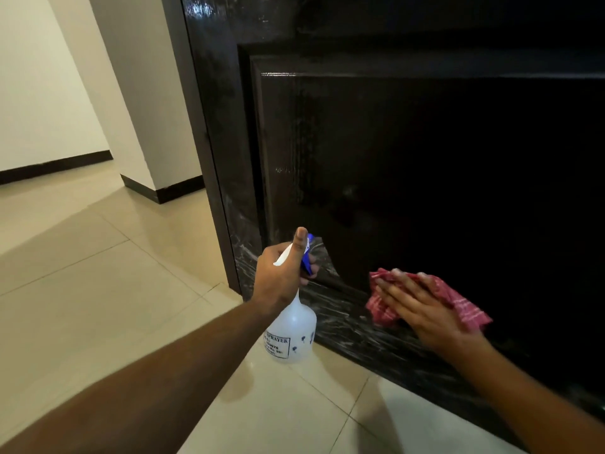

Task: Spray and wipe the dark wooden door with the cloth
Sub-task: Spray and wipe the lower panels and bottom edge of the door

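**Lower part of the dark wooden door [425,158], seen from the head camera.** The spray bottle [293,329] was held at its neck by the left hand [281,273]. The fingers were curled round the blue trigger and the thumb was raised along the head, so the nozzle was directed at the door's lower corner. This grip was judged to allow a squeeze without any change of hold.

The red checked cloth [468,306] was pressed flat against the door by the right hand [422,309]. The fingers were laid straight and spread, presumably so that pressure was shared across the fabric. The cloth was placed where the recessed panel meets the bottom rail [353,326], on which pale wet streaks were visible.

Wiping was judged to be under way, with the streaked rail not yet cleared.
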